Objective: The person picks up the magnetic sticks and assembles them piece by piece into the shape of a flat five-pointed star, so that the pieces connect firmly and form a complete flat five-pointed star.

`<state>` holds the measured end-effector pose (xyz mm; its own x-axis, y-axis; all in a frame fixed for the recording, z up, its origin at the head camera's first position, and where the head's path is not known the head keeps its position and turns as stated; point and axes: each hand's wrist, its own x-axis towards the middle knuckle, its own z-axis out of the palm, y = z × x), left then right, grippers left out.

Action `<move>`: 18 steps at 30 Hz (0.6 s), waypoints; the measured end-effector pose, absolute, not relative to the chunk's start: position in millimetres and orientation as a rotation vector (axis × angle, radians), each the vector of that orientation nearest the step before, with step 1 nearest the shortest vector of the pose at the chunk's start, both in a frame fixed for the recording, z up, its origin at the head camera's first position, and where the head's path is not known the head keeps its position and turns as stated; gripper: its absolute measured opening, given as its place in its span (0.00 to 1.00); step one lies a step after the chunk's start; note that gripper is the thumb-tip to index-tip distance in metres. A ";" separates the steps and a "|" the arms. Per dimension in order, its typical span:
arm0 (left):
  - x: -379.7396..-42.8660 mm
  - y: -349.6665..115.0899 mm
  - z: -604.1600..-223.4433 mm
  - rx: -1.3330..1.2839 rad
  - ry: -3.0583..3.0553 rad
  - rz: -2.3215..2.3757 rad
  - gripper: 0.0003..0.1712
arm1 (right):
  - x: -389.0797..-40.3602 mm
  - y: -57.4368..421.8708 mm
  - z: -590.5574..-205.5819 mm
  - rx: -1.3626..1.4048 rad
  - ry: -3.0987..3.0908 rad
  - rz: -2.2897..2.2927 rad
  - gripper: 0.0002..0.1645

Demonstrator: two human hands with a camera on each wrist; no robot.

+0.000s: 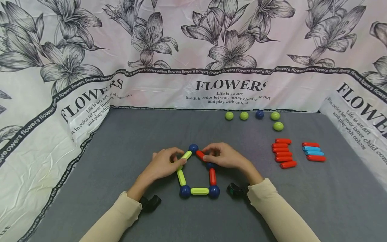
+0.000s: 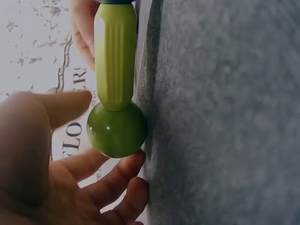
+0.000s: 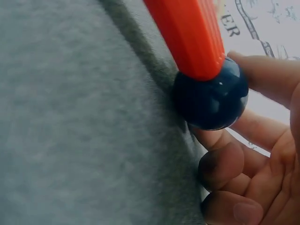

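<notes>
A closed frame of magnetic building rods and balls lies flat on the table in the head view. My left hand (image 1: 166,163) pinches its upper-left yellow-green rod (image 1: 187,155) between thumb and fingers. Right by those fingertips is a green ball (image 2: 117,130), joined to a second yellow-green rod (image 2: 115,56). On the other side, my right hand (image 1: 225,155) grips the upper red rod (image 1: 200,154), close to a dark blue ball (image 3: 211,96) that carries another red rod (image 3: 190,35). A blue ball (image 1: 193,148) tops the frame; a yellow-green rod (image 1: 200,191) forms its bottom.
Loose green balls (image 1: 244,115) and a blue ball (image 1: 259,115) sit along the table's far edge. To the right lie a column of red rods (image 1: 283,154) and a second group with blue rods (image 1: 313,150). Flower-printed cloth (image 1: 157,89) stands behind the grey table (image 1: 136,131).
</notes>
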<state>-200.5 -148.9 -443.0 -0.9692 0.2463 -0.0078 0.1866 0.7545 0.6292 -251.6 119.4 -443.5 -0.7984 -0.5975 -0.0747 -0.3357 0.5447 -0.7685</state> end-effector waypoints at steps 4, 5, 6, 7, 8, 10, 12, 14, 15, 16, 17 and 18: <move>-198.0 -145.6 -441.5 0.397 2.865 0.860 0.29 | -245.3 119.4 -443.9 -0.797 2.520 -1.037 0.27; -196.9 -144.3 -441.3 0.411 2.875 0.823 0.31 | -244.3 119.0 -444.3 -0.817 2.543 -1.009 0.29; -195.7 -143.1 -441.2 0.425 2.884 0.794 0.33 | -243.7 118.5 -444.9 -0.835 2.563 -0.985 0.30; -194.8 -141.9 -441.2 0.438 2.893 0.774 0.34 | -243.0 118.2 -445.3 -0.851 2.580 -0.965 0.30; -193.9 -140.9 -441.2 0.453 2.902 0.758 0.34 | -242.4 117.6 -445.7 -0.865 2.599 -0.947 0.30; -192.5 -139.5 -441.3 0.471 2.911 0.749 0.32 | -241.7 116.9 -446.6 -0.880 2.621 -0.937 0.27; -191.5 -138.9 -441.6 0.474 2.911 0.758 0.31 | -240.5 116.9 -446.4 -0.877 2.623 -0.950 0.25; -191.2 -139.0 -442.2 0.475 2.912 0.766 0.30 | -239.5 117.1 -446.1 -0.867 2.623 -0.965 0.24; -191.2 -139.2 -442.5 0.473 2.912 0.768 0.30 | -239.1 117.2 -446.2 -0.863 2.623 -0.971 0.24; -191.2 -139.4 -442.8 0.472 2.912 0.770 0.30 | -238.8 117.3 -446.2 -0.859 2.622 -0.977 0.23; -191.1 -139.5 -442.6 0.471 2.912 0.772 0.30 | -238.5 117.3 -446.3 -0.854 2.620 -0.982 0.23; -191.2 -139.8 -442.9 0.470 2.911 0.773 0.30 | -238.2 117.2 -446.3 -0.849 2.621 -0.985 0.23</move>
<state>-191.2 -139.8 -442.9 -0.9482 0.3174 -0.0106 0.2704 0.8244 0.4973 -238.2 117.2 -446.3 -0.8104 -0.5858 0.0013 -0.4416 0.6094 -0.6585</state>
